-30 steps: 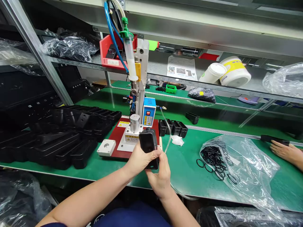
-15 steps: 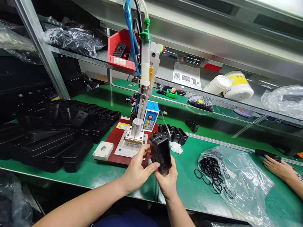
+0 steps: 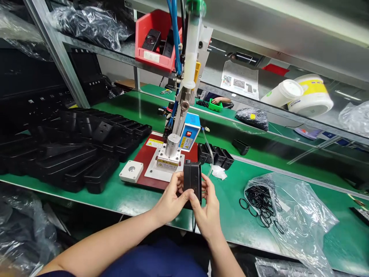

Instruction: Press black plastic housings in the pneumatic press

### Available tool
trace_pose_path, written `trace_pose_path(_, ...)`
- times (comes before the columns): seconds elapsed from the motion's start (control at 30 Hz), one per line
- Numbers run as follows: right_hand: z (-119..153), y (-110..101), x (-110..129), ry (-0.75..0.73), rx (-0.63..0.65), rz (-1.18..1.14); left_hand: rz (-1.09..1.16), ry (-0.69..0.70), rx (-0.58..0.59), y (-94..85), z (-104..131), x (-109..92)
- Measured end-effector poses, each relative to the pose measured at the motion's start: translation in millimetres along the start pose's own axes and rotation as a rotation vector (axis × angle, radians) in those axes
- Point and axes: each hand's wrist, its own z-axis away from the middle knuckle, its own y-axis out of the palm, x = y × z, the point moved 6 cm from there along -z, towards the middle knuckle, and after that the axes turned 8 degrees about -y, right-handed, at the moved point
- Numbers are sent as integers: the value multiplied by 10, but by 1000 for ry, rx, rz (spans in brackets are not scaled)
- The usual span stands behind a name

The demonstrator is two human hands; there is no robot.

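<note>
Both my hands grip a black plastic housing (image 3: 192,179), a small box-like case, held upright just in front of the press. My left hand (image 3: 173,200) closes on its left side, thumb on the near face. From the right, my right hand (image 3: 208,207) grips it, thumb beside the other and fingers behind. The housing's hollow is turned out of view. Behind it stands a bench press with a metal cylinder (image 3: 173,145) on a dark red base (image 3: 142,152). A syringe of pale fluid (image 3: 190,57) is mounted above.
Many black housings (image 3: 72,161) are piled at left, beside a white button box (image 3: 131,171). Right of the press are several small black cases (image 3: 216,156), white tissue (image 3: 219,172) and a clear bag (image 3: 302,215) with black rubber rings (image 3: 261,198). A red bin (image 3: 157,42) sits on the shelf.
The housing has turned in my hands, so its open hollow no longer faces me. My right hand has shifted to its right side. The co-worker's hand at right has left the view.
</note>
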Motion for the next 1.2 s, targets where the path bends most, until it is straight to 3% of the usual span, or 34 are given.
trace_pose_path(0.17,25,39,24,78,136,67,37,-95,-43,4,99,120)
trace_pose_path(0.3,32,52,40,60,207,80,16,-65,27,7,123,97)
trace_pose_path(0.53,7,58,83,31,287,-43,7,-39,5,-40,146,97)
trace_pose_path(0.97,37,-17,-4,208,228,18,234,-93,30,-16,141,124)
trace_pose_path(1.07,31,-99,-34,203,150,-12,422,-207,-5,-28,136,182)
trace_pose_path(1.2,-34,-294,-40,107,64,-57,653,-456,10,-46,155,322)
